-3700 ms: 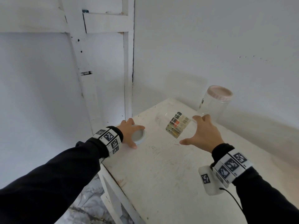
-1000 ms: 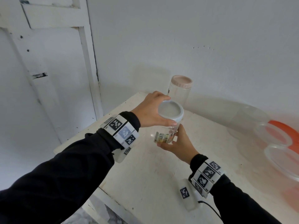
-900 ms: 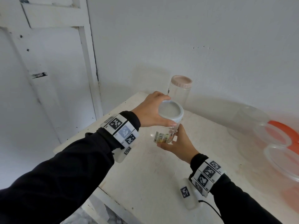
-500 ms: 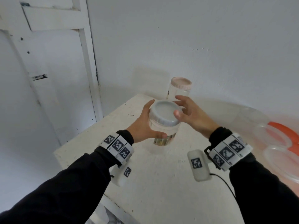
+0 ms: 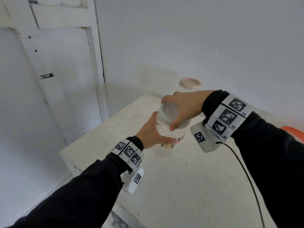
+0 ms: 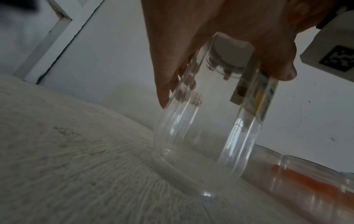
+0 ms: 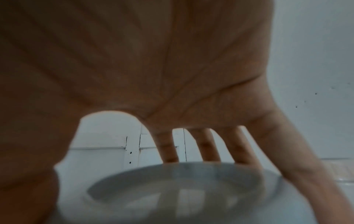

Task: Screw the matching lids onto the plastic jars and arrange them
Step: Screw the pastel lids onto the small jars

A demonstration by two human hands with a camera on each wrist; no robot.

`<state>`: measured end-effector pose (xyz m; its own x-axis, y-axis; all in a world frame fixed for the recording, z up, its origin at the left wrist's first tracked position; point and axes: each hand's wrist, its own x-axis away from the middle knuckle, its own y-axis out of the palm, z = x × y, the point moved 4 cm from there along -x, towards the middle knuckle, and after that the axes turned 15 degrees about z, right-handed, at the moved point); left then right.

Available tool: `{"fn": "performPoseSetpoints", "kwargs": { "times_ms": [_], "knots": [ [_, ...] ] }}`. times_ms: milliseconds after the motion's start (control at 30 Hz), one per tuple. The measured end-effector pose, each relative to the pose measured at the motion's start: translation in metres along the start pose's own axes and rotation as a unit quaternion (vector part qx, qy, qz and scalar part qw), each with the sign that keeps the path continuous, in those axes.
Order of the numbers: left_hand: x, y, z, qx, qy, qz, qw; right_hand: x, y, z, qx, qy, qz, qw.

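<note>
A clear plastic jar [image 5: 174,137] with a coloured label [image 6: 252,97] stands upright, its base on or just above the white table [image 5: 172,186]. My left hand [image 5: 153,132] wraps round its body from the left. A white lid [image 5: 167,112] sits on its mouth. My right hand [image 5: 179,109] comes down from above, fingers and thumb curled round the lid's rim. The right wrist view shows that lid [image 7: 191,189] under my palm. Behind stands a second jar with a pink lid [image 5: 189,83] on it.
The table sits in a corner, with a white wall behind and a white door frame [image 5: 97,63] to the left. An orange lid [image 5: 294,130] shows at the right edge. Another clear jar [image 6: 296,178] lies to the right of the held one.
The hands have swapped. The left hand, which had set the lid on, now holds the jar body. The right hand has closed on the lid from above, and the jar is lower.
</note>
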<state>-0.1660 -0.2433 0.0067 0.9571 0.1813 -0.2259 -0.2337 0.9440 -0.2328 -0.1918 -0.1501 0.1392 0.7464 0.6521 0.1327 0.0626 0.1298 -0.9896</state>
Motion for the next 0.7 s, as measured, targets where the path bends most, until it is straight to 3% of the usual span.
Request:
{"fn": "performPoseSetpoints", "kwargs": {
  "times_ms": [233, 700],
  "knots": [
    [0.0, 0.0, 0.001, -0.012, 0.011, -0.001, 1.0, -0.004, 0.007, -0.004, 0.042, -0.019, -0.015, 0.999],
    [-0.005, 0.001, -0.001, -0.004, 0.019, -0.034, 0.999, -0.003, 0.011, -0.009, -0.001, -0.055, -0.056, 0.997]
  ]
}}
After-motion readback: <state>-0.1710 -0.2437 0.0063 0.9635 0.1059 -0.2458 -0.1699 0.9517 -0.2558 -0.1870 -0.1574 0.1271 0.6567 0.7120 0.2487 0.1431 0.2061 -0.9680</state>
